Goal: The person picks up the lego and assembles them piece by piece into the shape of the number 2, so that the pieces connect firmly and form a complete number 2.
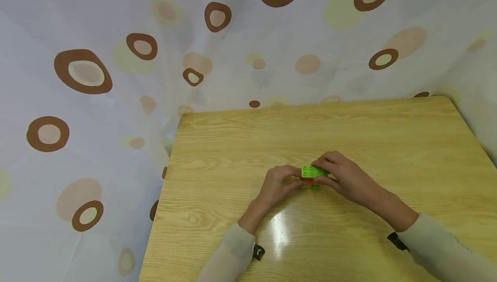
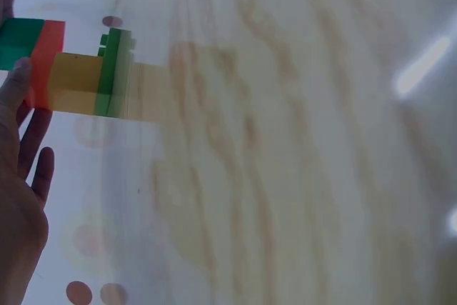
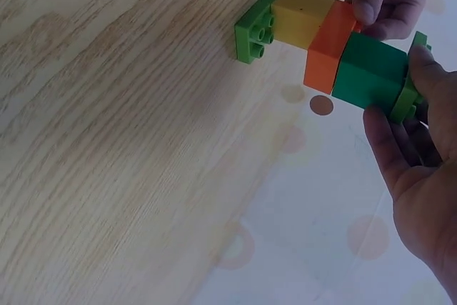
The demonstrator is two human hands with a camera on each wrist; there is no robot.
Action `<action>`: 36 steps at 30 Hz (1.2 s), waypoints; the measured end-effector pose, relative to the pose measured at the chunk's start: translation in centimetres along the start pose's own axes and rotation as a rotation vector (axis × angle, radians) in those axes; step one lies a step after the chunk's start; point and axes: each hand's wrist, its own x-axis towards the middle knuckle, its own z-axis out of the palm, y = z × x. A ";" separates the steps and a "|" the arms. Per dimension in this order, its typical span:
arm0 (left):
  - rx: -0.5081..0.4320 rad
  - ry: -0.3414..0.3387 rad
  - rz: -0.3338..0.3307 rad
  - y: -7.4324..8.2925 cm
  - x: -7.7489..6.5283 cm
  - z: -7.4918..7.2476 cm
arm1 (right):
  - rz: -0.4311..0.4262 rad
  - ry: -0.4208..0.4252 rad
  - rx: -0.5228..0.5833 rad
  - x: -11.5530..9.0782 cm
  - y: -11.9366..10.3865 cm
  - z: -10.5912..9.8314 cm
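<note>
Both hands hold a stack of toy building bricks over the wooden table. Its top is a lime green studded plate (image 1: 309, 172). Beneath it, in the right wrist view, follow a dark green brick (image 3: 365, 73), an orange brick (image 3: 325, 51), a yellow brick (image 3: 301, 16) and, at the bottom, another lime green plate (image 3: 246, 37). My left hand (image 1: 276, 183) grips the stack's left side around the orange and dark green bricks. From the right, my right hand (image 1: 351, 180) holds the top plate between thumb and fingers, with fingertips at the dark green brick.
The wood-grain table (image 1: 217, 152) spreads around the hands, with a bright light reflection in front of them. A pale curtain (image 1: 233, 49) with brown ring patterns hangs behind and to the left. Dark straps (image 1: 258, 252) show at the sleeve cuffs.
</note>
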 end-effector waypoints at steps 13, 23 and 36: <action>-0.088 -0.025 -0.129 -0.1 -0.1 0.1 | -0.052 0.084 0.002 -1.2 0.4 0.9; 0.005 -0.065 -0.053 -0.1 0.2 -0.2 | -0.085 0.078 0.012 -1.1 0.5 0.9; -0.017 -0.059 -0.052 -0.2 0.2 -0.4 | -0.053 0.058 -0.018 -0.9 0.0 0.7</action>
